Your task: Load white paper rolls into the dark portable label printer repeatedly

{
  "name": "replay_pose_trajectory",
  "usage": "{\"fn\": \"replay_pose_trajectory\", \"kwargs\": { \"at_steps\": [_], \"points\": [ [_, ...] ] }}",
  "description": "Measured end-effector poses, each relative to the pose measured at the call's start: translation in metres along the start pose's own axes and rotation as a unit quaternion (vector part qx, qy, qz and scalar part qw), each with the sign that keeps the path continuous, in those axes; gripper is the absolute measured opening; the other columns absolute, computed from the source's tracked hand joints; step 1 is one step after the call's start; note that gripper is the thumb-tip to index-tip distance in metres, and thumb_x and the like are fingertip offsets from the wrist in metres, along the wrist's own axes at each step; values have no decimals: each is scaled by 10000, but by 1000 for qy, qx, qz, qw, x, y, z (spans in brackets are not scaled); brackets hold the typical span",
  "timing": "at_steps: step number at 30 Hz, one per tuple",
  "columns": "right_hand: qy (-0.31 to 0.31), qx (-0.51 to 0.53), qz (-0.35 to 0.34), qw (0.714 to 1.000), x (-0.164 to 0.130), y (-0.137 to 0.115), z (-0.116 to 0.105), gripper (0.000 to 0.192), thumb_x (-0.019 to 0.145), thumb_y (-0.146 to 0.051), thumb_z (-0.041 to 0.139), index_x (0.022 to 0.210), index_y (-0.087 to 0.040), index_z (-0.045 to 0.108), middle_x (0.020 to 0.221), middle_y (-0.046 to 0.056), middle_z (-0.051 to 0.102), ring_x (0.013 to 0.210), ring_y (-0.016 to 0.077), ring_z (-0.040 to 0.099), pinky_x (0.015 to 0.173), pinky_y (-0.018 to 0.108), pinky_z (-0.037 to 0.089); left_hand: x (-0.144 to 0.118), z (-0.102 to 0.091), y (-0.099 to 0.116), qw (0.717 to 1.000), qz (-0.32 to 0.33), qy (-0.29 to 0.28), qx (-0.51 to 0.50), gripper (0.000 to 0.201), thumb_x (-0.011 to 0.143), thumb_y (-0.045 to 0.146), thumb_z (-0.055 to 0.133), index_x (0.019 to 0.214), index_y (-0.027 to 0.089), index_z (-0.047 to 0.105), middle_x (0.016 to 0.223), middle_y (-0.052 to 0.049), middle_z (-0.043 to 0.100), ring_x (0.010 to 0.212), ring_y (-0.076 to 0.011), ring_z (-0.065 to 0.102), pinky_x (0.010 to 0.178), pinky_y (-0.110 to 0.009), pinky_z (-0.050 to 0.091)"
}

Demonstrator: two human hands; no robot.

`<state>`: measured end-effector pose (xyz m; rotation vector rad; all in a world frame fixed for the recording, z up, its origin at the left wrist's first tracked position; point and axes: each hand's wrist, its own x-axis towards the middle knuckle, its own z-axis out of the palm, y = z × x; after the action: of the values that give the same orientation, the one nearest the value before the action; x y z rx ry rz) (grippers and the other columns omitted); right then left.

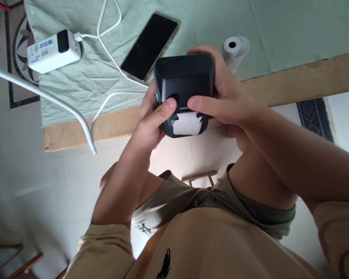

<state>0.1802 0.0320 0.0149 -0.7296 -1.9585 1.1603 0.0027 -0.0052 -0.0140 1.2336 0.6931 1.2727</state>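
Both my hands grip a dark handheld label printer (186, 87) just over the table's front edge. My left hand (154, 116) wraps its left side, with the thumb pressed on the top face. Round the right side and far corner goes my right hand (221, 87), its thumb also on the top face. A torn white paper label (187, 124) covers the printer's near end. Behind the right hand, a roll of white paper (232, 46) stands on the cloth with its loose end partly hidden. The fingers beneath the printer are out of sight.
A black-screened smartphone (151, 46) lies on the green tablecloth (279, 35), left of the printer. Farther left sits a white power bank (54, 52) with a white cable (107, 50) plugged in. A thicker white cord (46, 93) crosses the left side. The wooden table edge (302, 79) runs in front.
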Motion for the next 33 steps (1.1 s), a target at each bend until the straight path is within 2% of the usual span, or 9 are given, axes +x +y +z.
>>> {"fn": "replay_pose_trajectory", "kwargs": {
  "at_steps": [5,11,19,21,22,24,26,29,33],
  "points": [
    [2,9,-22,1000,1,4,0,723,680,-456,688,1223,-143,327,1225,84,453,1112,125,477,954,235,439,-1,0,0,1000,-17,7,-1,445,730,443,632,1139,294,538,922,-13,645,762,-184,607,588,-305,453],
    [-10,-4,-8,1000,0,-1,-2,640,713,-486,652,1208,-218,349,1227,44,446,1133,137,476,968,262,447,-2,-2,0,1000,-8,-4,1,404,752,445,609,1105,266,530,944,-37,621,820,-204,610,611,-318,444],
    [9,19,11,1000,0,0,0,622,741,-450,617,1228,-196,327,1239,65,465,1112,153,506,960,299,469,0,3,3,999,-22,16,20,437,778,572,508,1092,270,540,1038,-47,608,1063,-263,556,803,-380,471],
    [20,26,45,998,-1,-1,0,610,737,-454,621,1227,-235,332,1262,47,477,1105,159,519,938,301,482,5,-4,7,998,-18,41,34,455,805,613,425,1071,268,559,1015,-36,604,1081,-267,525,817,-391,468],
    [27,29,62,997,-2,-2,0,608,730,-458,627,1224,-251,338,1268,37,484,1104,164,522,928,301,486,9,-10,9,993,-3,95,66,400,826,572,430,1079,289,557,1014,-15,590,1048,-246,524,799,-379,469],
    [32,34,87,995,-2,-4,-1,615,720,-463,635,1226,-267,345,1271,28,497,1082,167,535,889,298,501,17,-26,13,965,56,171,191,411,689,452,703,1045,319,545,960,29,556,902,-192,532,727,-342,465],
    [27,42,100,994,-3,-5,-2,628,718,-455,637,1240,-271,341,1279,24,498,1053,161,548,848,287,510,28,-42,19,927,88,214,296,476,642,407,765,1037,284,530,912,5,538,959,-205,500,728,-340,462],
    [21,47,101,994,-2,-6,-3,637,721,-451,638,1252,-270,337,1274,23,501,1033,150,555,817,271,509,48,-57,28,865,37,229,444,491,709,323,724,1135,225,500,1085,-26,491,1021,-192,481,930,-385,423],
    [18,33,96,995,-1,-2,-3,665,719,-475,631,1268,-249,331,1240,36,508,1009,144,560,834,279,498,82,-58,33,798,-91,170,572,738,622,304,795,1264,250,435,1243,-6,401,1226,-241,359,1137,-395,240]
  ]
}}
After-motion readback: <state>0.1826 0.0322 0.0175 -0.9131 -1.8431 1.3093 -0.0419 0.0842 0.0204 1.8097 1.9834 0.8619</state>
